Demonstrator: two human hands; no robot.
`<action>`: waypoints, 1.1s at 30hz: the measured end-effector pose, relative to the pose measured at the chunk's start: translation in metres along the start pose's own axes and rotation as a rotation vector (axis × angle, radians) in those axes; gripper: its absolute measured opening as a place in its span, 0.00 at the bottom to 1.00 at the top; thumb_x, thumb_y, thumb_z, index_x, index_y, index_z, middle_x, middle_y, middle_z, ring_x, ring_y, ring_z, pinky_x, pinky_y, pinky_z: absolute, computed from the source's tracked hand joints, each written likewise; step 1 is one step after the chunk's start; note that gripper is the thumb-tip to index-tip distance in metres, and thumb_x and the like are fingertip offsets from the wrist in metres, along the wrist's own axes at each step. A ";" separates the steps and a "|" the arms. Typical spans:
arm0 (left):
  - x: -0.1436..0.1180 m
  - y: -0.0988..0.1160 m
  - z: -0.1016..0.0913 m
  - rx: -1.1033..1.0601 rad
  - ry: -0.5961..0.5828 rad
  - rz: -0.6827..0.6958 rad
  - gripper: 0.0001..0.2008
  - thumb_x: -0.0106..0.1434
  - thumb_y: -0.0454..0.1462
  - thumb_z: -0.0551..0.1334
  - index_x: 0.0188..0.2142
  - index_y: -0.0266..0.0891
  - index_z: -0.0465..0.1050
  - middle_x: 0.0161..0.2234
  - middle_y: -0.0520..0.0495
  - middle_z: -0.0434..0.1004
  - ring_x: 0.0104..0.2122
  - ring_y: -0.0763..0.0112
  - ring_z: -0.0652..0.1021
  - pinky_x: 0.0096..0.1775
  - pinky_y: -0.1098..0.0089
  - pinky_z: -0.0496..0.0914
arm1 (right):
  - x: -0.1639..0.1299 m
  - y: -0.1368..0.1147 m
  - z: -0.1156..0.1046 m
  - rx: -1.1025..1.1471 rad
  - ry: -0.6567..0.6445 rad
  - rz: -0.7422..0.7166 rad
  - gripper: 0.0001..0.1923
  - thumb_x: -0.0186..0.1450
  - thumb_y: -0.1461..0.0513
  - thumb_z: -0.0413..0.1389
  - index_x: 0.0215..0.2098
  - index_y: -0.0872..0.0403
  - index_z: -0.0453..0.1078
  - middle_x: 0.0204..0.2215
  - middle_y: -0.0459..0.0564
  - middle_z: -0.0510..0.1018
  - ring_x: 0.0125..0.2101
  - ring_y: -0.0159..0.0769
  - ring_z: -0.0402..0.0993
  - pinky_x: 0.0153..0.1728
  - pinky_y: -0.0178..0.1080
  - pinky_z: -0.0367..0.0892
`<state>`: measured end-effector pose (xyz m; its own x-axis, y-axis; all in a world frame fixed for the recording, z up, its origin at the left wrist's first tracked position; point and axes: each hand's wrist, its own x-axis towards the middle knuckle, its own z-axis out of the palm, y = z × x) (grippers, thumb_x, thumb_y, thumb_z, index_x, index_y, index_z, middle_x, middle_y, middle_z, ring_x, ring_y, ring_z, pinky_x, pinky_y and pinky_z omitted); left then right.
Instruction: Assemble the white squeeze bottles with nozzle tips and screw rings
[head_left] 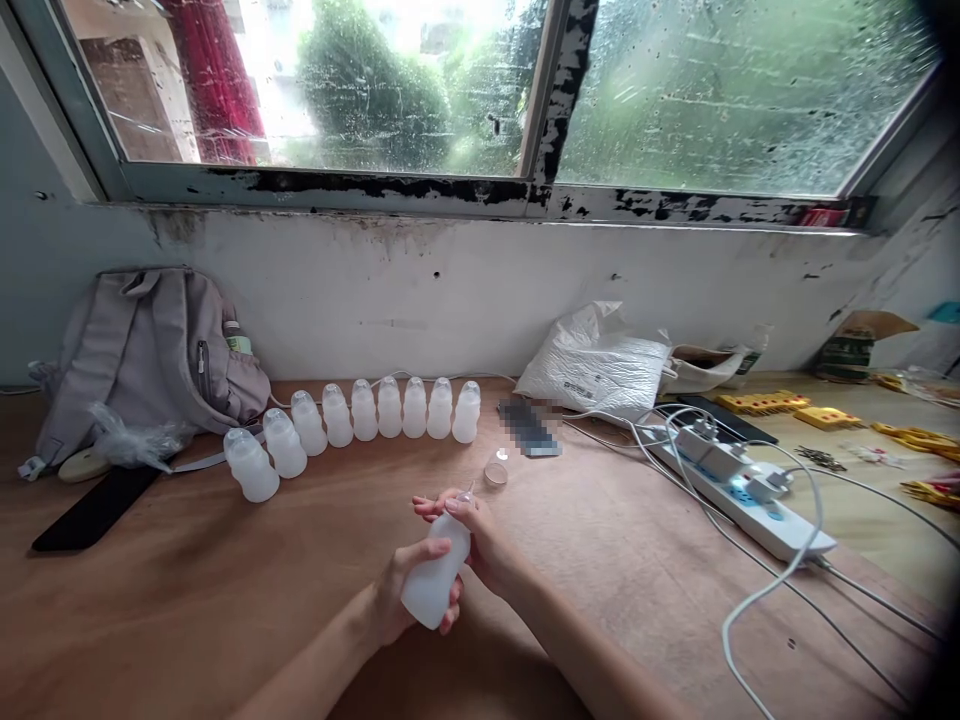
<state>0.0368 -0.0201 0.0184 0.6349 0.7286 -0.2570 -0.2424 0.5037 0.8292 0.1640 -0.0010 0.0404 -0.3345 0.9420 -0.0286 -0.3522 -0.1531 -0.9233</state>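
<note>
A frosted white baby bottle [433,588] is held tilted above the front of the table, its top pointing away and to the right. Around its body my left hand [405,590] is closed. My right hand [484,535] grips the bottle's top end, thumb against the collar and the other fingers stretched out beyond it. A pointed clear teat [468,492] shows just above the right thumb. Beyond my hands lies a round clear cap [496,469] on the tabletop. Similar capped bottles [364,410] stand upright in a curved row at the back left.
At the left are a grey backpack [150,340] and a black flat case [94,510]. A phone [531,428], partly blurred, lies behind the cap, near a silver padded bag [596,360]. Loose white cables run around a power strip [780,525] at the right, with yellow parts [761,402] beyond.
</note>
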 end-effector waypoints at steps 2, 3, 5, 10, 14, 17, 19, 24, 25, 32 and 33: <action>-0.002 -0.002 -0.001 -0.208 -0.111 -0.042 0.21 0.54 0.51 0.51 0.33 0.35 0.64 0.18 0.53 0.64 0.14 0.76 0.66 0.18 0.74 0.59 | 0.002 -0.003 -0.005 -0.021 -0.124 0.003 0.16 0.54 0.51 0.54 0.35 0.52 0.68 0.42 0.54 0.73 0.47 0.45 0.65 0.39 0.43 0.64; -0.003 -0.002 -0.003 -0.258 -0.146 -0.025 0.22 0.53 0.52 0.51 0.34 0.35 0.64 0.18 0.53 0.63 0.14 0.77 0.66 0.18 0.74 0.58 | 0.005 -0.003 -0.009 -0.039 -0.158 -0.006 0.20 0.53 0.49 0.55 0.39 0.52 0.67 0.45 0.54 0.71 0.47 0.45 0.65 0.39 0.43 0.64; -0.005 0.000 -0.007 -0.257 -0.192 0.049 0.22 0.53 0.51 0.52 0.35 0.34 0.65 0.18 0.53 0.62 0.13 0.77 0.66 0.17 0.75 0.57 | 0.011 -0.001 -0.019 -0.083 -0.136 -0.047 0.25 0.51 0.51 0.57 0.45 0.50 0.65 0.46 0.53 0.70 0.46 0.43 0.65 0.40 0.41 0.63; -0.007 0.008 -0.016 -0.126 -0.123 0.112 0.20 0.55 0.47 0.51 0.38 0.34 0.64 0.19 0.52 0.64 0.15 0.76 0.67 0.18 0.74 0.57 | 0.023 0.006 -0.040 -0.076 0.043 -0.103 0.13 0.54 0.57 0.58 0.38 0.50 0.67 0.37 0.49 0.73 0.37 0.38 0.68 0.36 0.38 0.63; -0.005 0.010 -0.016 -0.053 -0.060 0.050 0.20 0.55 0.46 0.52 0.40 0.33 0.64 0.20 0.51 0.65 0.16 0.75 0.68 0.19 0.74 0.59 | 0.023 0.004 -0.038 0.049 0.017 -0.114 0.12 0.59 0.53 0.51 0.32 0.52 0.67 0.31 0.49 0.71 0.30 0.34 0.67 0.30 0.36 0.63; -0.002 0.010 -0.018 -0.014 -0.033 0.029 0.19 0.55 0.46 0.52 0.37 0.32 0.65 0.20 0.50 0.66 0.16 0.75 0.68 0.19 0.74 0.60 | 0.021 0.003 -0.036 0.065 0.035 -0.114 0.13 0.58 0.52 0.51 0.29 0.53 0.66 0.26 0.47 0.69 0.24 0.30 0.64 0.24 0.33 0.59; 0.000 0.010 -0.019 0.020 -0.030 0.008 0.18 0.55 0.46 0.53 0.36 0.32 0.65 0.20 0.50 0.66 0.16 0.75 0.69 0.18 0.74 0.60 | 0.021 0.003 -0.036 0.065 0.040 -0.114 0.11 0.57 0.53 0.54 0.27 0.53 0.66 0.23 0.44 0.66 0.22 0.28 0.60 0.21 0.31 0.57; 0.004 0.010 -0.026 0.078 -0.048 -0.034 0.17 0.56 0.45 0.53 0.36 0.31 0.66 0.20 0.49 0.67 0.16 0.74 0.70 0.18 0.74 0.62 | 0.024 0.006 -0.041 0.059 0.036 -0.103 0.08 0.55 0.58 0.58 0.25 0.55 0.66 0.21 0.43 0.64 0.21 0.25 0.58 0.20 0.30 0.55; 0.005 0.010 -0.027 0.085 -0.048 -0.038 0.17 0.55 0.45 0.53 0.36 0.31 0.66 0.20 0.49 0.68 0.16 0.74 0.70 0.18 0.74 0.62 | 0.025 0.007 -0.042 0.059 0.044 -0.107 0.08 0.54 0.58 0.58 0.25 0.55 0.66 0.22 0.43 0.64 0.21 0.26 0.59 0.21 0.30 0.56; -0.009 0.018 -0.038 0.256 0.119 0.195 0.16 0.54 0.44 0.57 0.37 0.33 0.65 0.25 0.48 0.70 0.20 0.74 0.71 0.22 0.74 0.63 | 0.029 0.016 -0.051 -0.170 0.206 -0.244 0.10 0.53 0.56 0.58 0.29 0.54 0.69 0.22 0.43 0.68 0.21 0.26 0.61 0.23 0.32 0.60; -0.016 0.020 -0.045 0.296 0.199 0.276 0.16 0.54 0.44 0.58 0.37 0.34 0.65 0.27 0.47 0.71 0.23 0.73 0.72 0.23 0.74 0.64 | 0.029 0.019 -0.050 -0.220 0.211 -0.250 0.10 0.53 0.56 0.58 0.29 0.54 0.69 0.22 0.44 0.68 0.20 0.26 0.61 0.23 0.32 0.60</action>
<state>-0.0106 -0.0007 0.0168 0.4153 0.9068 -0.0732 -0.1435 0.1447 0.9790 0.1915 0.0383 0.0028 -0.0668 0.9864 0.1505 -0.1966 0.1348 -0.9712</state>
